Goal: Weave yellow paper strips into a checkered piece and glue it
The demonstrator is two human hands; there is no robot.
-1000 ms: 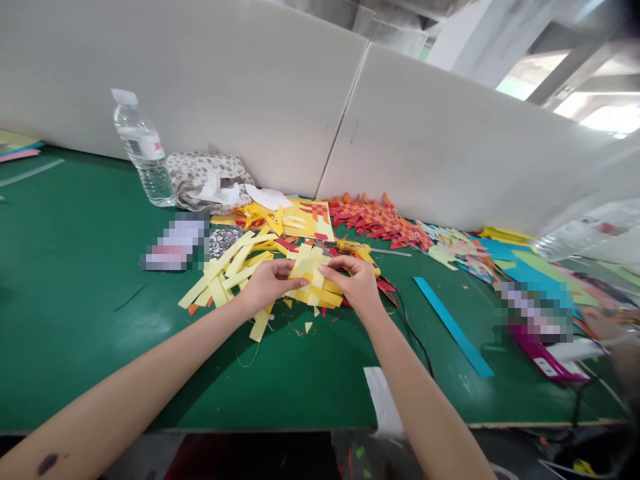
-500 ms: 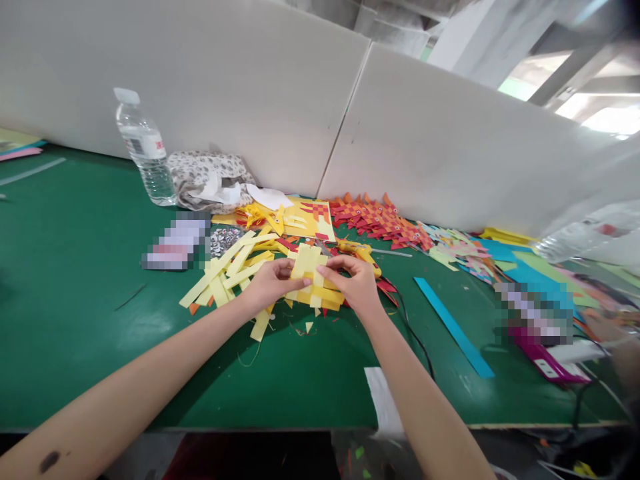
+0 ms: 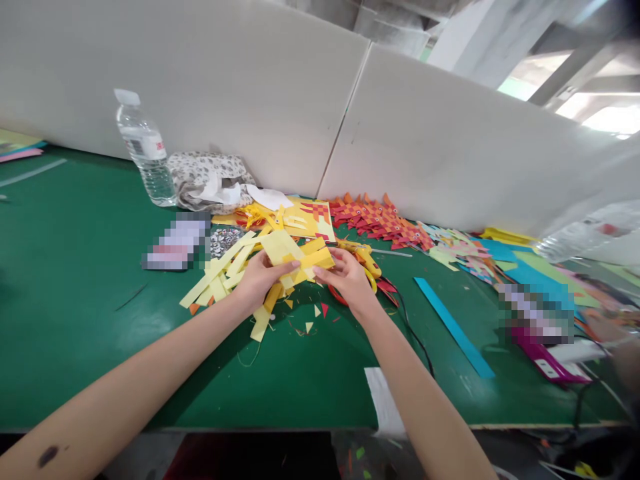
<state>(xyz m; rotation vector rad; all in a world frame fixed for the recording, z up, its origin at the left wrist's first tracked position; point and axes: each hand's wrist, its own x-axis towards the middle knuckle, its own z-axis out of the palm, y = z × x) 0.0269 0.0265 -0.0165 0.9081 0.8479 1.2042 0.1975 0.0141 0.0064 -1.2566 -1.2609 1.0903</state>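
My left hand (image 3: pixel 263 279) and my right hand (image 3: pixel 349 278) both grip a woven piece of yellow paper strips (image 3: pixel 295 257), held a little above the green table (image 3: pixel 75 267) and tilted up at its right end. The left thumb presses on the top of the piece; the right fingers pinch its right edge. A loose heap of pale yellow strips (image 3: pixel 227 270) lies just left of my left hand. Small paper offcuts (image 3: pixel 315 313) lie on the table under the piece.
A water bottle (image 3: pixel 144 150) stands at the back left beside a patterned cloth (image 3: pixel 205 177). Finished orange-red woven pieces (image 3: pixel 380 217) lie along the white partition (image 3: pixel 425 133). A blue strip (image 3: pixel 453 327), coloured papers and a black cable (image 3: pixel 415 333) are to the right.
The woven yellow piece has been lifted off the table and turned, its right end now raised. Both hands moved slightly up and back with it.
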